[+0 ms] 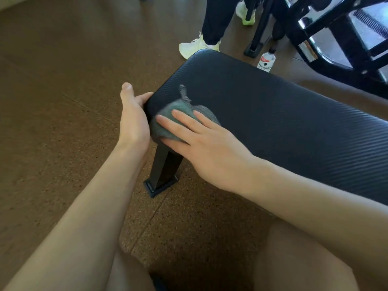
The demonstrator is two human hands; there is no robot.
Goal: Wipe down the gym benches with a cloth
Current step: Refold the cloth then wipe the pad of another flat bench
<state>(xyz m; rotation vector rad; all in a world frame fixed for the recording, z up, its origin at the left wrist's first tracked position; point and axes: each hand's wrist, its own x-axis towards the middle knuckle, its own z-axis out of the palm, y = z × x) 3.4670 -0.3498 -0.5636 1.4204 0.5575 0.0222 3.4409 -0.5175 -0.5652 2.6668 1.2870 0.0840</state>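
Fingers (184, 119) of the right hand (210, 152) lie straight and slightly spread, pressing a grey-green cloth (180, 118) flat against the near end of a black ribbed bench pad (273, 122); the cloth is blurred, bunched under the fingertips at the pad's rounded corner. The left hand (132, 120) cups that same end of the pad, its thumb hooked onto the edge and its palm against the side. A black steel leg (163, 171) stands under the pad on brown speckled rubber flooring (63, 101). Beyond the bench, another person's pale sneakers (197, 46) and a plastic bottle (266, 60) sit beside a black machine frame (336, 38).
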